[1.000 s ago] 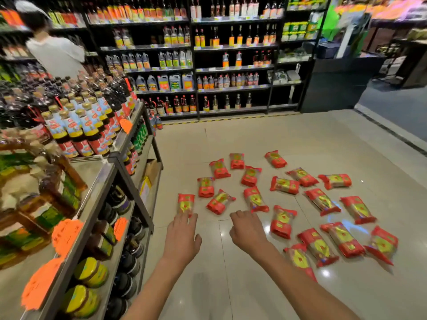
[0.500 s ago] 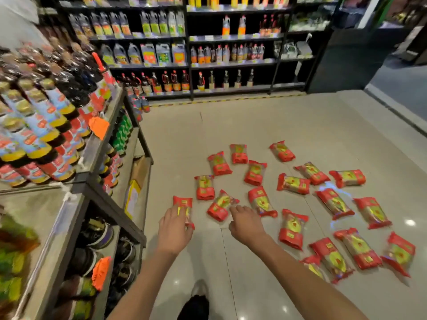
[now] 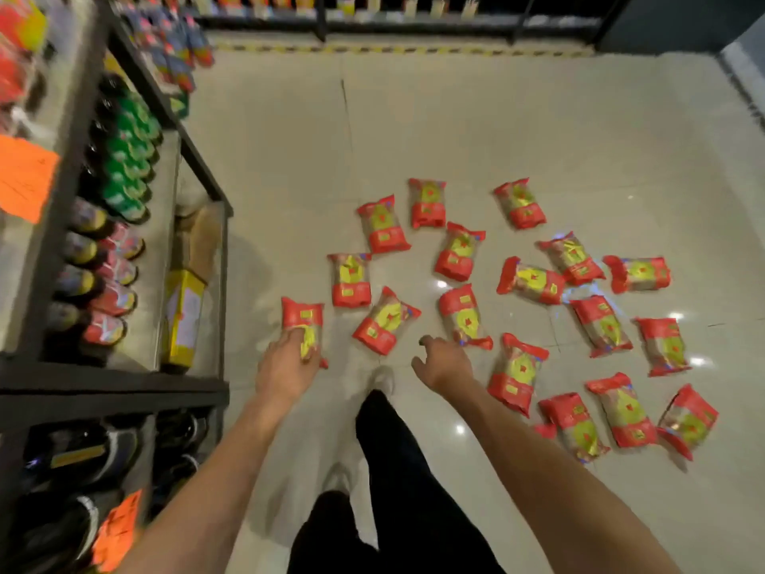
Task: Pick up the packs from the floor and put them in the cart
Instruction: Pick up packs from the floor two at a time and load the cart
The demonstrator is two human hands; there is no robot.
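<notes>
Labels were too blurred to read: packs (image 3: 515, 279) showed only red wrappers with yellow-green panels, scattered flat over the tiled floor (image 3: 455, 130) from frame centre to lower right. Left hand (image 3: 285, 368), centre-left, lay on the nearest pack (image 3: 302, 321), fingers curled over its lower end; lifted or not, couldn't tell. Right hand (image 3: 445, 360), centre, hung loosely curled and held nothing, just beside another pack (image 3: 465, 319). Shelf rack (image 3: 124, 379) with bottles and orange price tags (image 3: 25, 176) filled the left edge.
</notes>
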